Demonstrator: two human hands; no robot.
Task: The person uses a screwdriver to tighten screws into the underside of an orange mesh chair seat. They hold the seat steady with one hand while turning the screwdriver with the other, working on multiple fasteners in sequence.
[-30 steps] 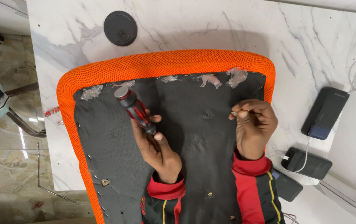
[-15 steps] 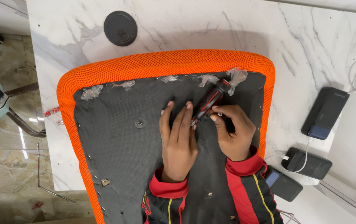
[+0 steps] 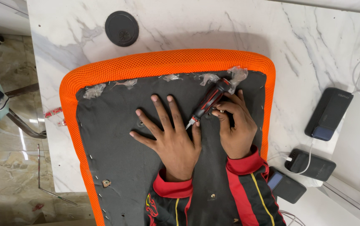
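Note:
An orange mesh chair seat (image 3: 163, 62) lies upside down on a white marble table (image 3: 188, 29), its dark fabric underside (image 3: 113, 146) facing up. My left hand (image 3: 169, 134) lies flat on the fabric with its fingers spread. My right hand (image 3: 234, 125) holds a red-and-black screwdriver (image 3: 208, 102), tilted, with its tip down on the fabric next to my left thumb. A screw hole (image 3: 140, 123) shows just left of my left fingers.
A round black cap (image 3: 121, 28) sits in the table beyond the seat. Dark power banks and a phone (image 3: 328, 114) with white cables lie to the right. Bits of clear plastic (image 3: 94, 90) cling along the seat's far edge. A chair base stands on the floor at left.
The screwdriver passed from my left hand to my right hand. My left hand has come down flat on the fabric, and the screwdriver's tip now rests beside its thumb.

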